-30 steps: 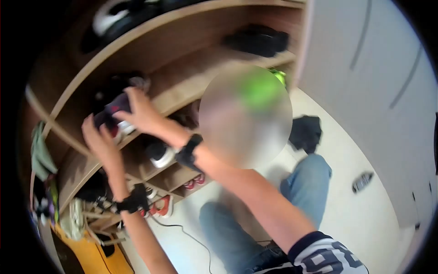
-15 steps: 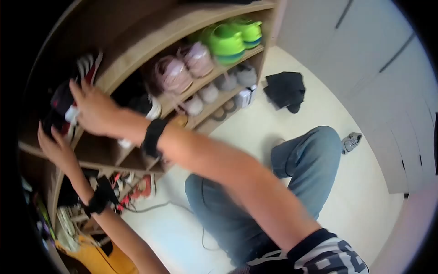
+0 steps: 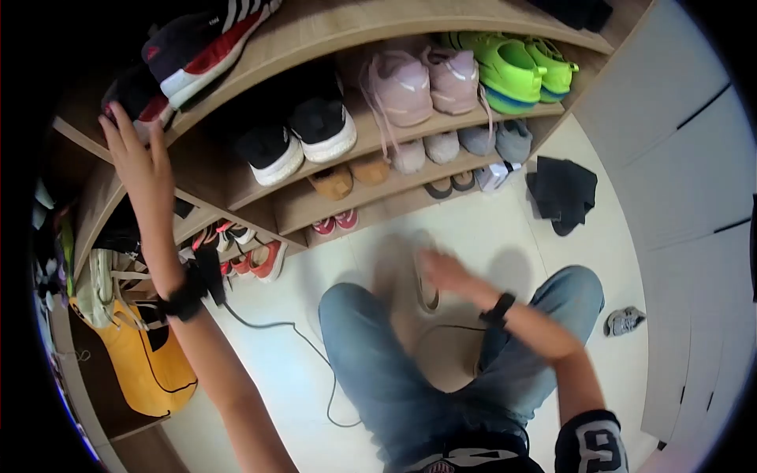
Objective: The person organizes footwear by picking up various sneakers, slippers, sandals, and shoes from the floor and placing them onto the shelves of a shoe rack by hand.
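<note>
Fingers apart and stretched upward, my left hand [image 3: 143, 169] touches the heel of a dark shoe [image 3: 134, 98] on the upper shelf. A matching dark shoe with red and white sides [image 3: 201, 51] stands beside it. My right hand [image 3: 448, 272] is low over the floor between my knees, its fingers smeared by motion. Next to it is a pale, blurred slipper-like thing [image 3: 427, 285]; whether the hand grips it is unclear.
Black shoes [image 3: 323, 130], pink shoes [image 3: 402, 91] and green shoes [image 3: 509, 71] fill the shelf below. Dark cloth [image 3: 564, 189] and a grey shoe [image 3: 624, 322] lie on the floor. A cable [image 3: 296, 325] runs across it; a yellow bag [image 3: 146, 363] is at left.
My right hand has left the dark shoes and moved down between my knees. My left hand remains at the shoe. The view has shifted, bringing more of the shelves into sight.
</note>
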The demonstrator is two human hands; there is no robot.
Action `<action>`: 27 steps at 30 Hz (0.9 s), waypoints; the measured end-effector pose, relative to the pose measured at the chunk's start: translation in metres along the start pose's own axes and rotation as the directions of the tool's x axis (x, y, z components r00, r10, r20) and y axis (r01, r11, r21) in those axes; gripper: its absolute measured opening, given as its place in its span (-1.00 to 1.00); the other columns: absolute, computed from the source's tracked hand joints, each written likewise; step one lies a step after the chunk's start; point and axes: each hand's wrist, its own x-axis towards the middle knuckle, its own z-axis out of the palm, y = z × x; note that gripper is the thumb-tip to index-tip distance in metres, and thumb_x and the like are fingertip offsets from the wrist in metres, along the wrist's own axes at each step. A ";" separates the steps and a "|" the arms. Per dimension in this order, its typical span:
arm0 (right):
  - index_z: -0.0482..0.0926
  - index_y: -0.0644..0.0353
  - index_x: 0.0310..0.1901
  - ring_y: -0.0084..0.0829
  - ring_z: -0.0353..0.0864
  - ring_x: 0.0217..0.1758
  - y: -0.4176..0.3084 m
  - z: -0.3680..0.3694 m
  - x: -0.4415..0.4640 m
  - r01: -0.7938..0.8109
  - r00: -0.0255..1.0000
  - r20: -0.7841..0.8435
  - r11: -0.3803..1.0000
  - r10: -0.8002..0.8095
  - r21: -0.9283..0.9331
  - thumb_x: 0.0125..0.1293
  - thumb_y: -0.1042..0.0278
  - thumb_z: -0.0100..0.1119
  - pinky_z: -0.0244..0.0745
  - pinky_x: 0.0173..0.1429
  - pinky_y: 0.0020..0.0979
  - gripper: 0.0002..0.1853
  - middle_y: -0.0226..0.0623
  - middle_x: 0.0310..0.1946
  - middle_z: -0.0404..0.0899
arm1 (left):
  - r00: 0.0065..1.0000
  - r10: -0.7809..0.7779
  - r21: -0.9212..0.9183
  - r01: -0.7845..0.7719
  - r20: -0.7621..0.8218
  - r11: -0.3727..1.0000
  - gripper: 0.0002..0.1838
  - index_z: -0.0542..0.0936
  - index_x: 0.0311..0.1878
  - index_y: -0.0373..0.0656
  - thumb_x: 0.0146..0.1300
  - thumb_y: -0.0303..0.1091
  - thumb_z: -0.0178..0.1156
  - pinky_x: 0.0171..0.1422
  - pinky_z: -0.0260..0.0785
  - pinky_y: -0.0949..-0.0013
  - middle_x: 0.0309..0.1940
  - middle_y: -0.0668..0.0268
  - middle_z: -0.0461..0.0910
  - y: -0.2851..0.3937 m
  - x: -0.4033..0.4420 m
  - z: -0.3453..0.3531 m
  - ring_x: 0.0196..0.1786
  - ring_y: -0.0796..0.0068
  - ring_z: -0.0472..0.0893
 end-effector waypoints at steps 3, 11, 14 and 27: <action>0.24 0.24 0.03 -0.06 0.42 -0.21 0.028 0.124 -0.049 -0.079 0.955 0.270 0.980 0.126 -0.180 -0.03 0.28 0.03 0.24 -0.14 -0.03 -0.47 0.01 -0.28 0.44 | 0.981 -0.068 -0.111 0.089 0.180 0.990 -0.44 0.08 0.18 -0.24 0.12 -0.36 -0.01 0.25 -0.10 0.23 0.19 -0.09 -0.05 0.026 -0.039 -0.018 0.24 0.01 0.01; 0.39 0.25 -0.16 -0.10 0.42 -0.20 -0.032 0.153 -0.045 -0.038 0.963 0.255 0.982 0.086 -0.186 0.04 0.29 -0.04 0.25 -0.15 -0.05 -0.68 -0.07 -0.22 0.43 | 0.731 -0.184 -0.214 0.415 0.658 0.884 -0.45 0.18 0.12 -0.24 -0.03 -0.54 0.01 0.26 -0.14 0.19 0.17 0.02 0.06 0.111 -0.202 -0.048 0.23 0.07 0.04; 0.39 0.23 -0.18 -0.13 0.42 -0.16 -0.051 0.143 -0.031 -0.097 0.995 -0.001 0.936 0.104 0.338 0.05 0.30 -0.05 0.25 -0.12 -0.08 -0.70 -0.08 -0.23 0.44 | 0.613 -0.247 -0.228 0.591 0.751 0.773 -0.48 0.24 0.06 -0.26 -0.07 -0.53 0.05 0.20 0.01 0.22 0.04 0.01 0.24 0.141 -0.257 -0.045 0.14 0.07 0.20; 0.54 0.15 -0.44 -0.25 0.46 -0.22 0.006 0.147 -0.041 -0.203 0.900 0.344 0.955 0.269 -0.218 -0.12 0.27 0.14 0.20 0.06 -0.26 -0.82 -0.22 -0.36 0.50 | 0.388 0.062 -0.278 0.532 0.920 0.800 -0.56 0.34 -0.04 -0.26 -0.05 -0.34 0.06 0.10 0.13 0.18 -0.09 -0.01 0.34 0.161 -0.363 0.048 0.02 0.04 0.28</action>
